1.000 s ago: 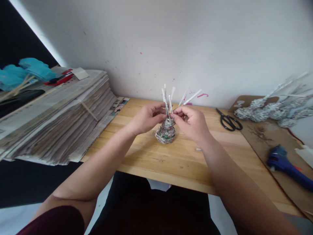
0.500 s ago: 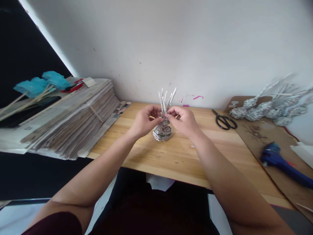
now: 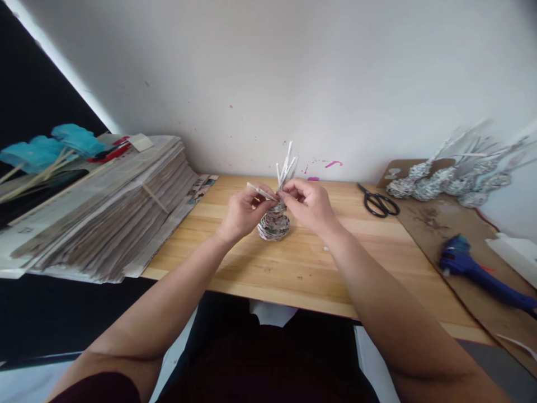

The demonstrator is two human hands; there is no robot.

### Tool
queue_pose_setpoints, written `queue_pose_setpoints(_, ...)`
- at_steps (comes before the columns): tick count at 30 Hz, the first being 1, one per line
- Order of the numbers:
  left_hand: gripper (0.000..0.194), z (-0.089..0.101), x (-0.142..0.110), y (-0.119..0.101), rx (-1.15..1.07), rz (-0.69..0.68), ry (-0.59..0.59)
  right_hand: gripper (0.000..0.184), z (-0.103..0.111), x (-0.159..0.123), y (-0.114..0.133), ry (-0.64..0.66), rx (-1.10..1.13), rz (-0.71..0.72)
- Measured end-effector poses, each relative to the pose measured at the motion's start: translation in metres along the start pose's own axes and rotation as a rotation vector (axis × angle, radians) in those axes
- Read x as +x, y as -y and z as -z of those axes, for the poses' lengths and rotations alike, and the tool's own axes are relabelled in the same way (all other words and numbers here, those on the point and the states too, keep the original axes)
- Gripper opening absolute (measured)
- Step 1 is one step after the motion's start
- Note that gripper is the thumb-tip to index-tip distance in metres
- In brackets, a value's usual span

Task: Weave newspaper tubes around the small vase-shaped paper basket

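Note:
A small woven vase of rolled newspaper [image 3: 273, 228] stands upright on the wooden table, round at the base and narrow at the neck. Several paper sticks [image 3: 287, 168] rise from its neck. My left hand [image 3: 242, 214] is closed at the left of the neck, pinching a paper stick [image 3: 262, 191] that leans out to the left. From the right, my right hand [image 3: 308, 204] pinches the paper sticks at the neck with thumb and forefinger. The fingertips partly hide the neck.
A tall newspaper stack [image 3: 159, 196] stands at left, with blue paper flowers [image 3: 78, 140] on top. Black scissors [image 3: 377, 202] lie at right. Several finished-looking woven paper pieces [image 3: 434, 183] and a blue glue gun [image 3: 474, 268] rest on brown cardboard [image 3: 423, 224].
One paper stick by my left hand has tipped from upright to leaning left. The other sticks stand closer together. The whole view has shifted slightly.

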State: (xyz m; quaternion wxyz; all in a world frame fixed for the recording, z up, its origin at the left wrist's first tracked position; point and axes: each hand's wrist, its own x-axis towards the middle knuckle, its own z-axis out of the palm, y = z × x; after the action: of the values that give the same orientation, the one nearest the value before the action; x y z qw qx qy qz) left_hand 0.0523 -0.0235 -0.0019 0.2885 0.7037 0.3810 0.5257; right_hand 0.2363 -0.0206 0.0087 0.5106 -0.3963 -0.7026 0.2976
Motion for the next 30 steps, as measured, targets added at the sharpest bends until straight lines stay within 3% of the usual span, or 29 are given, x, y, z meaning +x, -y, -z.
queue_pose_setpoints(7, 0.009, 0.013, 0.017, -0.013, 0.032, 0.081, 0.224, 0.014, -0.002, 0.000, 0.001, -0.018, 0.044, -0.052)
queue_pose_setpoints(13, 0.010, 0.013, 0.020, -0.017, -0.004, 0.112, 0.268, 0.014, -0.001, 0.000, 0.001, -0.025, 0.087, -0.111)
queue_pose_setpoints(18, 0.030, 0.009, 0.019, -0.009, 0.032, 0.128, 0.181, 0.016, -0.001, -0.001, 0.006, 0.010, 0.115, -0.130)
queue_pose_setpoints(21, 0.025, 0.010, 0.018, -0.009, 0.074, 0.148, 0.181, 0.020, 0.001, -0.002, 0.007, 0.019, 0.140, -0.140)
queue_pose_setpoints(26, 0.016, 0.018, 0.016, -0.009, 0.060, 0.151, 0.289, 0.030, 0.014, 0.001, 0.013, 0.122, 0.273, -0.198)
queue_pose_setpoints(28, 0.016, 0.020, 0.015, -0.008, 0.067, 0.146, 0.310, 0.029, 0.021, 0.002, 0.017, 0.084, 0.226, -0.157)
queue_pose_setpoints(30, 0.016, 0.022, 0.015, -0.006, 0.082, 0.141, 0.314, 0.026, 0.030, 0.005, 0.020, -0.035, 0.147, -0.079)
